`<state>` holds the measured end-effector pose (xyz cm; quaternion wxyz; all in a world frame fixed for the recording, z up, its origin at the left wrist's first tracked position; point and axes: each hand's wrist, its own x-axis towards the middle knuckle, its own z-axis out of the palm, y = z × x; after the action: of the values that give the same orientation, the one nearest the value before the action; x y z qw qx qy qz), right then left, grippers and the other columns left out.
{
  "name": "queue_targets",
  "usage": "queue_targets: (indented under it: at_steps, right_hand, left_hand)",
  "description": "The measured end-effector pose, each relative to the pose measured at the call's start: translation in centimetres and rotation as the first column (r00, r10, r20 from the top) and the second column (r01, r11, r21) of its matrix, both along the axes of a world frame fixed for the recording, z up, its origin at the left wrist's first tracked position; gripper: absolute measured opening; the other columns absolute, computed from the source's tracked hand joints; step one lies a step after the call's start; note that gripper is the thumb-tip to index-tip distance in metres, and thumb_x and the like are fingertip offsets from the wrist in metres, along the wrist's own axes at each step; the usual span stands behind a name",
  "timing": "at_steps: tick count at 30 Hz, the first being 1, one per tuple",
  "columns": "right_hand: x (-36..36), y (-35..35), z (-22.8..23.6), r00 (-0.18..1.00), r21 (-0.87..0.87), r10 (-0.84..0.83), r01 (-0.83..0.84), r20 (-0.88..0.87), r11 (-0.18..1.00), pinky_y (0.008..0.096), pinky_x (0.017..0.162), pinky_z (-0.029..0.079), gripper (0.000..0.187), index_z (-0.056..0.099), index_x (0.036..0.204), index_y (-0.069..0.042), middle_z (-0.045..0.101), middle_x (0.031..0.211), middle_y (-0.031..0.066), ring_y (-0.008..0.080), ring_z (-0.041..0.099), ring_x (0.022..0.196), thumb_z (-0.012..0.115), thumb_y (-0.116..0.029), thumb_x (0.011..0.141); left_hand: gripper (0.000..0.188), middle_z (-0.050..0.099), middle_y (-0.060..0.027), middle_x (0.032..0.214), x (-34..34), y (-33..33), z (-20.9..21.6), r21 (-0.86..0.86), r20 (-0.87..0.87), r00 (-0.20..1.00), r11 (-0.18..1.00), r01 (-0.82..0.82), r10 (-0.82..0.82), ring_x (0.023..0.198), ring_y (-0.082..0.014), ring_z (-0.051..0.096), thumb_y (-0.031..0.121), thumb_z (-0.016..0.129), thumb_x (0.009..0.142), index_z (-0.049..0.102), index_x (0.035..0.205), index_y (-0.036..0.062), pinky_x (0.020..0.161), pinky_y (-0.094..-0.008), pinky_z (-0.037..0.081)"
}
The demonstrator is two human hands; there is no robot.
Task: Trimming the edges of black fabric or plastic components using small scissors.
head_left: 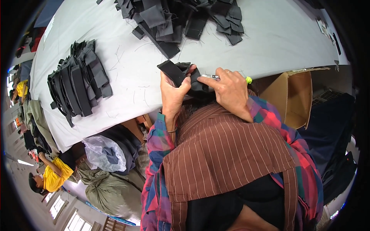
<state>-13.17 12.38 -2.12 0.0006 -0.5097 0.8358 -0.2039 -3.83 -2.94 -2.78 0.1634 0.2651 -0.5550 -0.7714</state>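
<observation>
Your left hand is closed around a dark fabric piece at the near edge of the white worktop, thumb pressed over its folds. Your right hand is curled shut on a slim silver tool with a yellow-green tip, its fingers touching the same fabric. A stack of similar dark pieces lies well apart to your left, another heap lies farther across the worktop, and an open cardboard box sits below the edge on your right.
</observation>
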Motion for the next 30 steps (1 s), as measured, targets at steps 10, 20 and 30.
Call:
queue_targets:
  at_steps: [10, 20, 30]
  right_hand:
    - [-0.6, 1.5, -0.6, 0.969, -0.158, -0.069, 0.108, 0.236, 0.981, 0.0349, 0.054, 0.042, 0.038, 0.071, 0.106, -0.025, 0.044, 0.065, 0.005, 0.0223, 0.051, 0.057, 0.063, -0.002, 0.077]
    - [-2.3, 1.4, -0.3, 0.974, -0.245, 0.08, -0.026, 0.212, 0.969, 0.0335, 0.06, 0.044, 0.022, 0.068, 0.1, -0.01, 0.06, 0.076, 0.004, 0.0243, 0.056, 0.065, 0.065, -0.008, 0.078]
    - [-3.0, 0.2, -0.5, 0.985, -0.165, 0.138, -0.12, 0.107, 0.979, 0.0334, 0.061, 0.041, 0.012, 0.066, 0.09, -0.014, 0.06, 0.075, -0.0004, 0.02, 0.059, 0.07, 0.068, -0.014, 0.078]
  left_hand:
    - [0.047, 0.064, -0.0154, 0.107, 0.0, 0.0, -0.2, 0.018, -0.013, 0.999, 0.999, -0.029, 0.029, 0.101, -0.0195, 0.062, -0.006, 0.057, 0.078, 0.038, 0.12, -0.001, 0.095, -0.0311, 0.044]
    - [0.047, 0.061, -0.0179, 0.114, 0.2, -0.1, -0.5, -0.028, -0.002, 1.0, 0.999, 0.025, -0.025, 0.108, -0.0246, 0.061, -0.003, 0.057, 0.081, 0.037, 0.124, -0.0006, 0.096, -0.0337, 0.045]
    - [0.047, 0.063, -0.0151, 0.108, -0.1, -0.1, -0.1, 0.023, 0.002, 1.0, 1.0, -0.013, 0.013, 0.102, -0.0201, 0.062, -0.006, 0.058, 0.077, 0.038, 0.12, -0.0012, 0.094, -0.0316, 0.044]
